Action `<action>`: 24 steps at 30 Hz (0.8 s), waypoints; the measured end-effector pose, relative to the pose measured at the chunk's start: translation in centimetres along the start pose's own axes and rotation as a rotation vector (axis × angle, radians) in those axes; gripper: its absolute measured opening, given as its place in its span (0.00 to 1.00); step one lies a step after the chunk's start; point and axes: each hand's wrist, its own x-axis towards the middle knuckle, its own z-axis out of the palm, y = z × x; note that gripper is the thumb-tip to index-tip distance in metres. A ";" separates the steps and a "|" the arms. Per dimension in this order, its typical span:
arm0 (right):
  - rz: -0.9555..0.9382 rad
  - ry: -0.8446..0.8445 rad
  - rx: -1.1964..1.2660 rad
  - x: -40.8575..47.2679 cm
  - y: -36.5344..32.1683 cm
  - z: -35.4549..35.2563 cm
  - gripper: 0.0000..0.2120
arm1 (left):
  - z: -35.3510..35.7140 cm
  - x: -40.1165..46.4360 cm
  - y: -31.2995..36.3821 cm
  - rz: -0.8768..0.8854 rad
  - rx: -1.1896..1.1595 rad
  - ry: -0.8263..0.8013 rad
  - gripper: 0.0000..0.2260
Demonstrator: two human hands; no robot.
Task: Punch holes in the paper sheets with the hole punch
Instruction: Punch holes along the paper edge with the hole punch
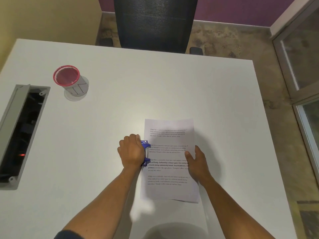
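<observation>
Printed paper sheets (170, 188) lie in a stack on the white desk (138, 87), near its front right. A blue hole punch (145, 153) sits on the stack's left edge, about halfway along. My left hand (131, 150) lies on top of the punch, fingers curled over it and hiding most of it. My right hand (198, 163) rests flat on the right side of the sheets, fingers spread.
A red mesh pen cup (69, 80) stands at the far left of the desk. An open cable tray (22, 133) is set into the desk's left side. A dark mesh office chair (155, 23) stands beyond the far edge. A glass partition (303, 66) is at right.
</observation>
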 end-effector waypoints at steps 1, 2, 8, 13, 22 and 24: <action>0.002 -0.010 0.017 0.0 0.0 -0.1 0.11 | -0.3 0.0 0.1 -0.019 -0.031 -0.016 0.16; 0.004 -0.018 0.040 0.0 0.0 -0.3 0.11 | -0.6 0.1 0.2 -0.049 -0.089 -0.030 0.17; 0.006 -0.038 0.138 -0.9 -0.5 -0.8 0.09 | -2.8 -2.0 0.8 -0.231 -0.565 -0.145 0.07; 0.039 -0.089 0.164 -1.7 -0.2 -1.5 0.13 | -2.6 -4.3 0.9 -0.296 -0.695 -0.201 0.09; 0.035 -0.029 0.145 -2.5 0.1 -2.9 0.13 | -4.2 -3.5 -1.4 -0.356 -0.784 -0.199 0.11; 0.031 -0.028 0.154 -2.6 0.2 -3.0 0.13 | -4.8 -3.0 -2.0 -0.360 -0.788 -0.188 0.11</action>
